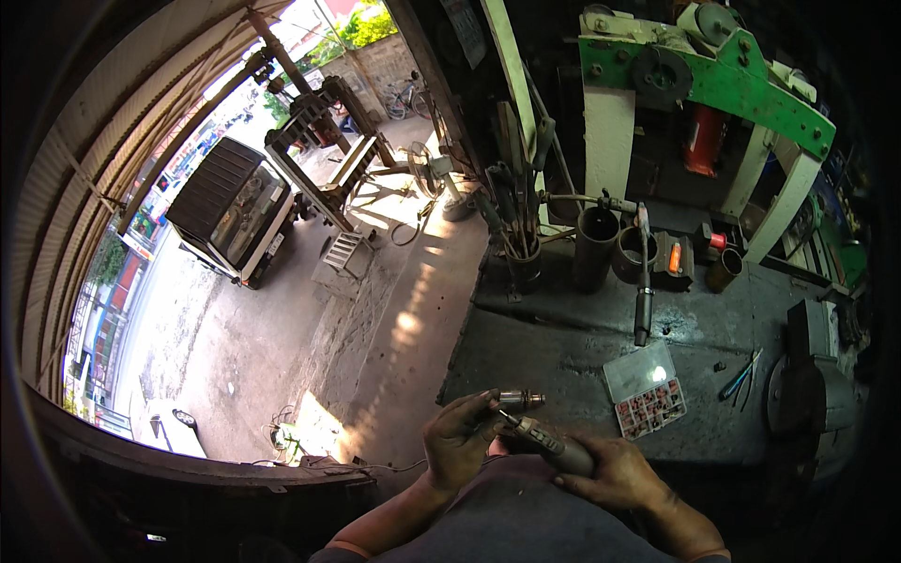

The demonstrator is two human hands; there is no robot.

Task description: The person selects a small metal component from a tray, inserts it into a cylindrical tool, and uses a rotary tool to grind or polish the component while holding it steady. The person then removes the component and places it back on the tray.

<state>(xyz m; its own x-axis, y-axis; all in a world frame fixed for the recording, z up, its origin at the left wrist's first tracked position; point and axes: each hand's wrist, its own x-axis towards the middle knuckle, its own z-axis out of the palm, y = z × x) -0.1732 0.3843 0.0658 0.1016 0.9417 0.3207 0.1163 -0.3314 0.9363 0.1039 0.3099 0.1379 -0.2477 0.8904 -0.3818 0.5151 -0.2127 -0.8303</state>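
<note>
My right hand (619, 474) is wrapped round the thick end of a grey cylindrical metal part (563, 452), held tilted in front of my body. Toward my left hand it steps down to a narrower end with a thin, bright tip. My left hand (457, 439) is closed in a pinch beside that tip; whatever sits between its fingers is too small to make out. Just beyond my left fingers a shiny stepped metal fitting (522, 399) lies on the dark workbench (563, 361). An open clear compartment box (649, 409) of small reddish rings stands farther right.
Blue-handled pliers (737, 380) lie right of the box. A clamped metal tool (644, 300), upright cylinders (595, 249) and a container of rods (524, 267) stand at the back, before a green press frame (704, 80). A vehicle (230, 211) is parked on the left.
</note>
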